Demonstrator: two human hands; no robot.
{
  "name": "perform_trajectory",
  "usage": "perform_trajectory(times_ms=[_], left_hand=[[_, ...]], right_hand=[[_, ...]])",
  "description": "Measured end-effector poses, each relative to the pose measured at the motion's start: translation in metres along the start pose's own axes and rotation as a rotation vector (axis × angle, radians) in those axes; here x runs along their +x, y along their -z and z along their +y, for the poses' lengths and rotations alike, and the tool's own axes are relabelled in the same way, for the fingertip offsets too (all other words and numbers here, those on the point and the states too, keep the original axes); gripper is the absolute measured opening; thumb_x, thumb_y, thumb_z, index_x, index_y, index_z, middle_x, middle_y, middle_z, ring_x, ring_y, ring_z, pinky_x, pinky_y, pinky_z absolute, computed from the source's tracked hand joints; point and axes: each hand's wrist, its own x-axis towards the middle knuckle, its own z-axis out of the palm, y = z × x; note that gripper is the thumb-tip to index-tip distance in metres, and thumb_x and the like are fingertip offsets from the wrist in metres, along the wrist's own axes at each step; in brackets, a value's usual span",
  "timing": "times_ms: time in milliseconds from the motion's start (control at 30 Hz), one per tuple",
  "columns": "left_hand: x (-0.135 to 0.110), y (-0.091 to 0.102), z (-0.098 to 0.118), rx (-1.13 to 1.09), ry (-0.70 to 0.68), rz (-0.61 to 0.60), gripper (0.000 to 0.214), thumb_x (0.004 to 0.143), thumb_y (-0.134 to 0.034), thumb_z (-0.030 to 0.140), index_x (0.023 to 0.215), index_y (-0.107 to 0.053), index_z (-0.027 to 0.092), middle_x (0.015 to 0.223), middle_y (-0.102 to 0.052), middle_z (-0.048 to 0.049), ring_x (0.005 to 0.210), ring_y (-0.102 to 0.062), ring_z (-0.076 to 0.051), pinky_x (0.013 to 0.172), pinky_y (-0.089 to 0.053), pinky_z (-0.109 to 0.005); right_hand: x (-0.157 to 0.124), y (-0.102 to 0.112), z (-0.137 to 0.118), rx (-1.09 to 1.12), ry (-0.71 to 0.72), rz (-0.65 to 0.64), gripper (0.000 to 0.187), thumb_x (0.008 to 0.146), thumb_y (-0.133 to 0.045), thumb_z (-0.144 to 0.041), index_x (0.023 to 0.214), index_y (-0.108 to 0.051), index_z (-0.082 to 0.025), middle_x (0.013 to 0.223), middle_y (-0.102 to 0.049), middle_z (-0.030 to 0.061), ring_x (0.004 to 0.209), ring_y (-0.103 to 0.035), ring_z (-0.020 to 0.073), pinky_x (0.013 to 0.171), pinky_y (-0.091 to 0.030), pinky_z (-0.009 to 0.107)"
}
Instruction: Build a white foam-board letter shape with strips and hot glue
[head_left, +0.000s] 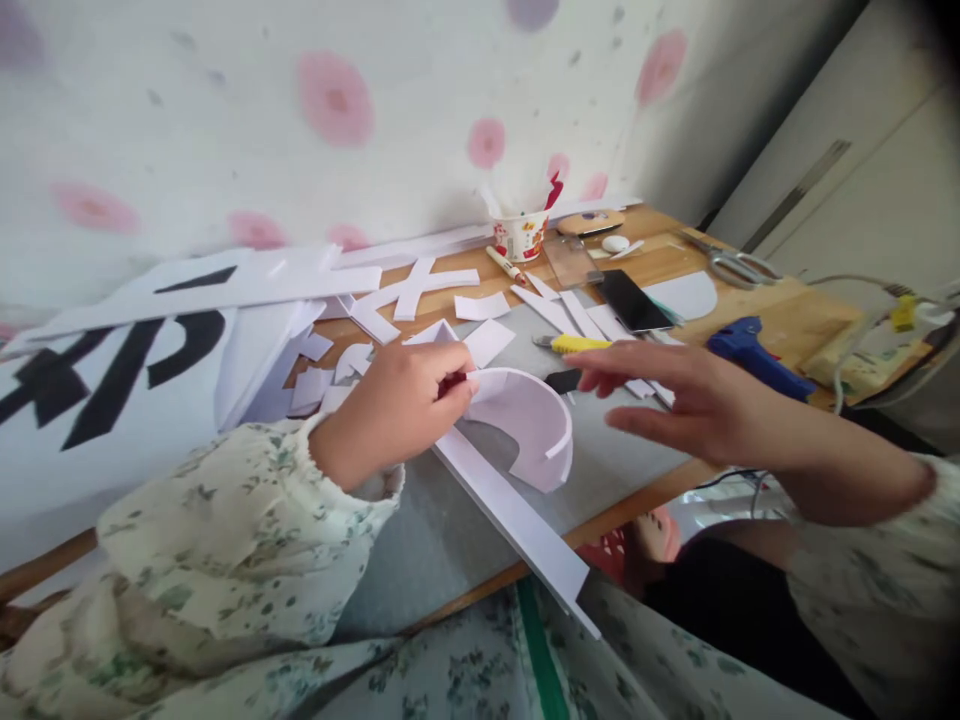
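Observation:
My left hand (409, 400) pinches the edge of a white foam board piece (529, 400), with thumb and forefinger pressed together. The piece has a curved upright wall and joins, or lies against, a long straight strip (517, 515) that reaches past the table's front edge. Right of the curve, my right hand (690, 400) hovers with fingers stretched out and nothing in it. Close to its fingertips lies a yellow utility knife (574, 344), partly hidden behind the hand. A small black object (562, 381) shows between the curved wall and my right fingers.
White offcuts (487, 342) litter the grey mat (405, 560). Sheets with black strokes (112, 370) lean at left. A patterned cup (520, 237), marker (506, 266), black phone (634, 300), scissors (731, 262) and blue glue gun (757, 360) lie toward the back and right, near cables (862, 340).

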Motion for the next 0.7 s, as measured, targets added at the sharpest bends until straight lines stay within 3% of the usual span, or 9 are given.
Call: perform_trajectory(times_ms=[133,300,433,700], left_hand=[[-0.002,-0.007,0.000,0.058,-0.068,-0.022,0.013,0.085,-0.055,0.018,0.073,-0.060,0.017,0.064,-0.057,0.0033,0.059,-0.050,-0.010,0.058,-0.033,-0.025],[-0.004,-0.019,-0.002,0.205,-0.109,-0.094,0.017,0.089,-0.050,0.022,0.078,-0.062,0.016,0.072,-0.058,-0.0013,0.069,-0.054,-0.016,0.062,-0.036,-0.030],[-0.004,-0.023,-0.004,0.280,-0.101,-0.069,0.017,0.089,-0.050,0.023,0.083,-0.065,0.017,0.084,-0.059,-0.0047,0.078,-0.056,-0.020,0.066,-0.039,-0.032],[0.003,-0.025,-0.014,0.161,-0.098,-0.104,0.013,0.087,-0.059,0.023,0.083,-0.070,0.017,0.084,-0.058,-0.0052,0.085,-0.056,-0.021,0.074,-0.042,-0.034]], right_hand=[[0.004,-0.009,-0.020,-0.081,0.162,-0.114,0.031,0.093,-0.056,-0.020,0.123,-0.064,-0.024,0.106,-0.065,0.0076,0.089,-0.062,0.0159,0.075,-0.050,0.027],[0.012,-0.022,-0.019,-0.203,0.245,-0.118,0.019,0.093,-0.053,-0.013,0.093,-0.071,-0.018,0.097,-0.066,0.0078,0.083,-0.060,0.0151,0.070,-0.046,0.026],[0.015,-0.022,-0.022,-0.246,0.236,-0.120,0.018,0.092,-0.052,-0.014,0.093,-0.070,-0.016,0.096,-0.066,0.0086,0.084,-0.059,0.0168,0.072,-0.046,0.028],[0.021,-0.026,-0.031,-0.360,0.182,-0.164,0.017,0.091,-0.057,-0.026,0.096,-0.071,-0.018,0.097,-0.064,0.0089,0.082,-0.058,0.0200,0.071,-0.048,0.033]])
